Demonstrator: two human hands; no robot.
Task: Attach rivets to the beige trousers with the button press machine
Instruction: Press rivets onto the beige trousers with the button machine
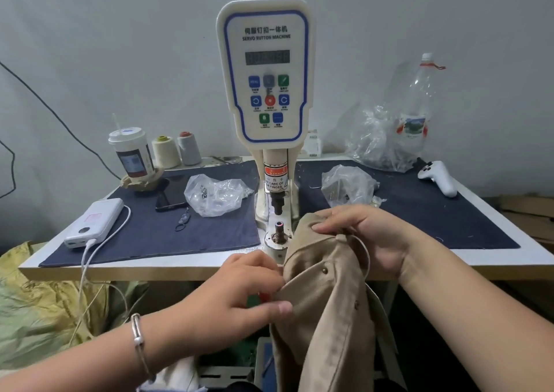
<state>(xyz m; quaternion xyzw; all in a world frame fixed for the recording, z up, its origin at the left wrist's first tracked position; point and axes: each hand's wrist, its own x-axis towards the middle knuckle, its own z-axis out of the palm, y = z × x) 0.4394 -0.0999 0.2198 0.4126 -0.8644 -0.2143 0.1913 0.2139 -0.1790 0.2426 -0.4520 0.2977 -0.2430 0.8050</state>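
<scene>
The beige trousers [326, 310] hang over the table's front edge, just right of the button press machine [265, 71]. Two brass rivets [324, 270] show on the cloth. My left hand [239, 292] pinches the trousers' left edge between thumb and fingers. My right hand [365, 235] grips the bunched upper part of the cloth, with a white cord looped by its fingers. The machine's lower die post [279, 225] stands bare just left of the cloth, under the punch [277, 202].
Two clear plastic bags [214, 194] of small metal parts lie either side of the machine on the dark blue mat [150, 229]. A power bank [94, 222], phone, cup, thread cones, bottle and white controller [439, 177] sit around the table [150, 271].
</scene>
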